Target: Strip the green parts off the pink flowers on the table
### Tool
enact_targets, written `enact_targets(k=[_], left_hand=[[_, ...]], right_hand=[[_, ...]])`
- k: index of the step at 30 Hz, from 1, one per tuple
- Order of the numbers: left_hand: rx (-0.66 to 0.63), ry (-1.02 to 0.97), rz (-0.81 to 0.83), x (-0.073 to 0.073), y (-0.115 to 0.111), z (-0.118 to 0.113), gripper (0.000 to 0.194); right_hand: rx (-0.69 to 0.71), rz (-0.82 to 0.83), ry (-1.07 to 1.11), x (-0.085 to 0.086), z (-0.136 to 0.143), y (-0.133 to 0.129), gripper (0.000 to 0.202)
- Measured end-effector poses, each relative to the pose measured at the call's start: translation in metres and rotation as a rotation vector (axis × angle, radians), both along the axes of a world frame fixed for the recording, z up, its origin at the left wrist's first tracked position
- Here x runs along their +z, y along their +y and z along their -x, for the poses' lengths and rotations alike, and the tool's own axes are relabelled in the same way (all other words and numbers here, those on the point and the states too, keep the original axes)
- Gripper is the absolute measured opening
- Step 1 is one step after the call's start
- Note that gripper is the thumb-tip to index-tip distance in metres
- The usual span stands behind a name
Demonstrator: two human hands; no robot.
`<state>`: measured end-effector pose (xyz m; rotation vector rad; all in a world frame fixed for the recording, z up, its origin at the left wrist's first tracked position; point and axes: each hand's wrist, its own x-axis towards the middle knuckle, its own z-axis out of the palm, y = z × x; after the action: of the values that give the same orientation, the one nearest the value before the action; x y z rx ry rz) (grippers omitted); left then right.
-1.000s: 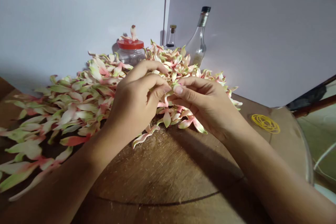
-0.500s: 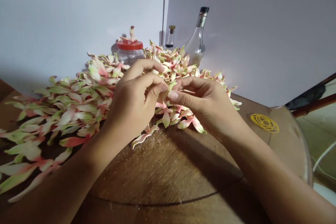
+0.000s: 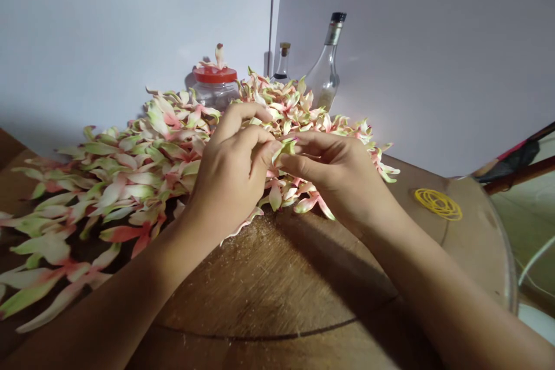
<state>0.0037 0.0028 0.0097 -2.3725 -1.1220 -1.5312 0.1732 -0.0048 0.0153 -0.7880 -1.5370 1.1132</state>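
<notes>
Petals, pale green with a touch of pink, make up the small flower piece (image 3: 286, 147) pinched between my two hands, just above the near edge of the flower heap (image 3: 125, 176). My left hand (image 3: 229, 167) has thumb and forefinger closed on one side of it, the next finger arched out free; my right hand (image 3: 347, 176) closes thumb and fingertips on the other side, nearly hiding it.

As for how far along things are, this one piece is in work and apart from the heap, where a great many blooms lie with petals spread. Whether those are finished or waiting, I cannot tell, nor can I count them.

The petals are long, curled and tapering, cream to green with coral hearts; their matte skin looks like foam or soft plastic to me. One bloom (image 3: 219, 56) sits on the smooth red lid (image 3: 215, 75) of a clear jar (image 3: 213, 93). Behind the heap stand a corked bottle (image 3: 282, 66) and a taller glass bottle (image 3: 324, 78). Fine pale specks dust the brown wooden tabletop (image 3: 269, 277), and thin yellow loops (image 3: 437, 203) lie off to my right.
</notes>
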Motion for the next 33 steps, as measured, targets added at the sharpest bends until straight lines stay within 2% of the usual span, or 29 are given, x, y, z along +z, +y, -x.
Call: enact_targets(k=[4,13,20,26,30,33], left_hand=[[0.022,0.009,-0.028,-0.004,0.000,-0.003,0.015],[0.075,-0.026,-0.093,-0.014,-0.002,-0.014,0.014],[0.061,-0.094,-0.024,-0.013,-0.005,-0.017,0.014],[0.052,-0.068,-0.006,-0.011,-0.004,-0.014,0.013],[0.023,-0.050,0.025,-0.011,-0.002,-0.012,0.007],[0.034,-0.025,0.046,-0.012,0.000,-0.010,0.009]], right_hand=[[-0.019,0.027,0.067,-0.003,0.002,0.000,0.004],[-0.061,0.183,0.216,-0.012,0.004,0.004,0.011],[-0.050,0.275,0.271,-0.008,0.008,-0.001,0.012],[-0.020,0.205,0.148,-0.010,0.003,0.001,0.009],[-0.039,0.137,0.070,-0.010,0.001,0.001,0.009],[-0.049,0.117,0.034,-0.008,0.002,-0.001,0.007]])
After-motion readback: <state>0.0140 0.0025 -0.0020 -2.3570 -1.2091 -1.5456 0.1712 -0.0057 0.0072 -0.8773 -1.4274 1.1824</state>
